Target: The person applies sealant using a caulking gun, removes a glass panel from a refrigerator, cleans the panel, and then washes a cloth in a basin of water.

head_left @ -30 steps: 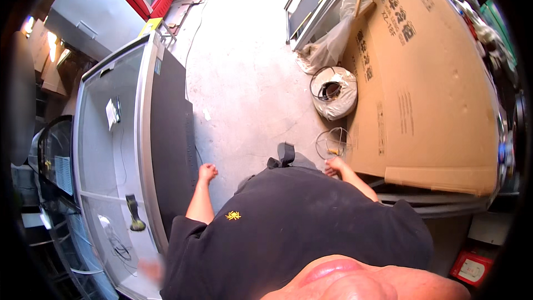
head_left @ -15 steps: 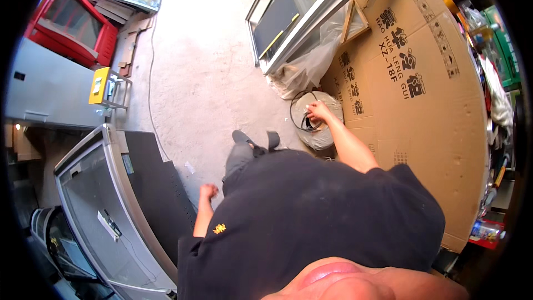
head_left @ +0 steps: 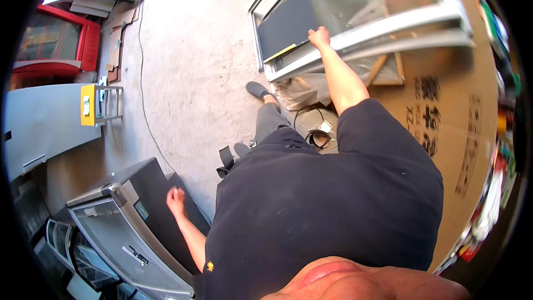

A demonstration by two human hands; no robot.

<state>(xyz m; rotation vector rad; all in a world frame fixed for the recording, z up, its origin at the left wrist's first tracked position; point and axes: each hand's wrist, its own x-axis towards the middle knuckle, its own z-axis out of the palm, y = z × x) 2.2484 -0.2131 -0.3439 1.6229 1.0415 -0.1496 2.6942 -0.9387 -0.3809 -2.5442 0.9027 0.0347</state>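
My right hand (head_left: 319, 38) is stretched forward with its fingers curled, over the lower part of a metal-framed glass door panel (head_left: 355, 8). Nothing shows in its fingers, and I cannot tell if it touches the frame. Below that arm, a round wrapped roll (head_left: 333, 143) stands on the floor, partly hidden by my sleeve; a black cable coil (head_left: 296, 119) and a white tag (head_left: 326, 126) rest on it. My left hand (head_left: 176, 200) hangs loosely closed with nothing seen in it, beside a dark grey cabinet (head_left: 147, 180).
A large cardboard sheet (head_left: 461, 128) covers the right side, with mixed goods beyond it. Clear plastic wrap (head_left: 302, 90) bunches under the door panel. At the left are a yellow-topped stool (head_left: 88, 105), a grey cabinet (head_left: 53, 116) and a red-framed door (head_left: 89, 47). A cable (head_left: 142, 72) runs along the floor.
My right hand has left the cable coil and moved forward to the glass panel. My body has stepped forward, one foot now ahead. My left hand now sits farther left, by the dark cabinet.
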